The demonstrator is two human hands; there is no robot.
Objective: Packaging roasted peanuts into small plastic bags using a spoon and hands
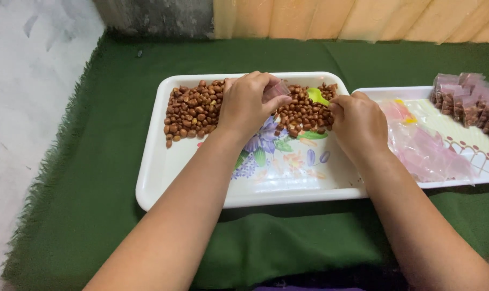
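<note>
A white tray (163, 178) with a flower print holds a heap of brown peanuts (193, 110) along its far side. My left hand (248, 105) hovers over the heap, its fingers pinched on a small clear plastic pouch (279, 90). My right hand (358, 124) rests at the heap's right end, gripping a light green scoop (317, 96) whose tip pokes out over the peanuts.
A second white tray (470, 143) on the right carries loose empty pink-tinted pouches (425, 148) and, at its far corner, a stack of filled peanut pouches (470, 99). Both trays sit on a green cloth (93, 161). A pale wall lies to the left.
</note>
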